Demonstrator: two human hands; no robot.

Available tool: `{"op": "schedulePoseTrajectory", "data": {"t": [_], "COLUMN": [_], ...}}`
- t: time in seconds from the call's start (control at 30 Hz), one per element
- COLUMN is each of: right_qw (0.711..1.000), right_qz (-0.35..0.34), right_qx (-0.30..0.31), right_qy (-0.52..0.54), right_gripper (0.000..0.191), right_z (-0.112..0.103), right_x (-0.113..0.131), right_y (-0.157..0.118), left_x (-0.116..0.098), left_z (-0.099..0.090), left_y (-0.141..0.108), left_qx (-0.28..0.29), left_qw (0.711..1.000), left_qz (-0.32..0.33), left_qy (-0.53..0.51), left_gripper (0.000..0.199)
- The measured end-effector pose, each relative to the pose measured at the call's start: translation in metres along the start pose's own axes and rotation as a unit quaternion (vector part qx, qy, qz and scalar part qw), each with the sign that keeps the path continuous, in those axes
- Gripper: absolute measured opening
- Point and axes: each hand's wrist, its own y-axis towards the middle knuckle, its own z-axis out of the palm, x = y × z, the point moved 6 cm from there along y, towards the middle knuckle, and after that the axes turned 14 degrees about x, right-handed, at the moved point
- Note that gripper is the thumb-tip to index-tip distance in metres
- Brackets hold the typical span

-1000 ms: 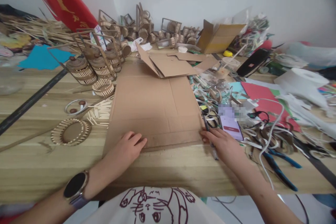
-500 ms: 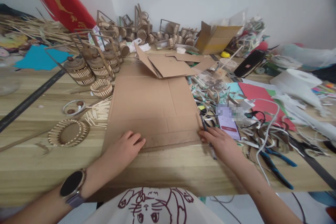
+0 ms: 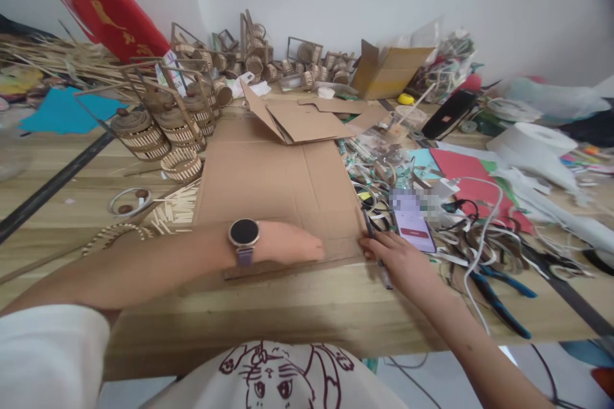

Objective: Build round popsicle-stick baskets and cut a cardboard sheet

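Note:
A flat sheet of brown cardboard (image 3: 268,185) lies in front of me. My left hand (image 3: 292,243), with a watch (image 3: 244,233) on its wrist, reaches across the sheet's near part from the left. Its fingers are blurred and turned out of sight, so I cannot tell how they are bent. At the sheet's right near corner, my right hand (image 3: 396,252) has its fingers curled over a slim dark pen-like tool (image 3: 385,276). The tool sticks out on both sides of the fingers; its exact kind is unclear.
Folded cardboard (image 3: 309,121) rests on the sheet's far end. Small slatted baskets (image 3: 144,134) and loose sticks (image 3: 177,204) are at the left. Rightward lie a phone (image 3: 413,220), cables, strips, blue-handled pliers (image 3: 503,307) and red paper (image 3: 472,182). An open carton (image 3: 391,73) stands behind.
My left hand has moved rightward across the cardboard's near part, and its forearm now covers part of the round slatted basket. My right hand stays at the corner with the tool.

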Motion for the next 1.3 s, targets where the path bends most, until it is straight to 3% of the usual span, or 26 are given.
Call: {"op": "schedulePoseTrajectory", "data": {"t": [0.1, 0.23, 0.37, 0.47, 0.6, 0.73, 0.8, 0.9, 1.0, 1.1, 1.17, 1.3], "right_qw": [1.0, 1.0, 0.995, 0.976, 0.895, 0.794, 0.739, 0.695, 0.706, 0.775, 0.807, 0.813], "right_qz": [-0.002, 0.004, 0.01, 0.071, 0.213, 0.172, 0.187, 0.244, 0.253, 0.218, 0.195, 0.212], "right_qx": [-0.001, 0.001, 0.012, -0.052, -0.231, -0.345, -0.377, -0.383, -0.351, -0.25, -0.191, -0.163], "right_qy": [-0.01, 0.006, 0.097, 0.199, 0.318, 0.471, 0.526, 0.558, 0.56, 0.537, 0.524, 0.518], "right_gripper": [0.035, 0.047, 0.051, 0.037, 0.027, 0.028, 0.022, 0.017, 0.018, 0.011, 0.013, 0.009], "right_z": [0.0, -0.003, -0.008, -0.016, -0.023, -0.02, -0.014, -0.002, 0.004, 0.005, 0.004, 0.003], "right_x": [0.001, 0.003, -0.005, -0.022, -0.04, -0.027, -0.022, -0.015, -0.004, 0.014, 0.027, 0.043], "right_y": [0.0, 0.001, -0.003, -0.016, -0.048, -0.062, -0.065, -0.069, -0.068, -0.055, -0.045, -0.03], "left_x": [0.006, 0.011, 0.019, 0.021, 0.022, 0.022, 0.021, 0.018, 0.017, 0.018, 0.019, 0.019], "left_z": [-0.012, -0.014, -0.008, -0.005, -0.001, 0.001, 0.002, 0.0, -0.001, -0.001, -0.001, -0.003], "left_y": [0.021, 0.044, 0.064, 0.07, 0.072, 0.079, 0.082, 0.082, 0.08, 0.08, 0.081, 0.081], "left_qx": [-0.01, -0.02, -0.003, -0.002, -0.002, 0.024, 0.059, 0.083, 0.099, 0.083, 0.063, 0.069], "left_qw": [1.0, 0.999, 0.998, 0.997, 0.994, 0.993, 0.987, 0.98, 0.977, 0.98, 0.985, 0.989], "left_qz": [0.009, 0.032, 0.04, 0.045, 0.046, 0.039, 0.029, 0.024, 0.021, 0.026, 0.034, 0.036], "left_qy": [0.023, 0.04, 0.047, 0.063, 0.096, 0.113, 0.144, 0.179, 0.189, 0.179, 0.156, 0.126], "left_gripper": [0.03, 0.049, 0.068, 0.073, 0.079, 0.086, 0.084, 0.082, 0.084, 0.083, 0.084, 0.079]}}
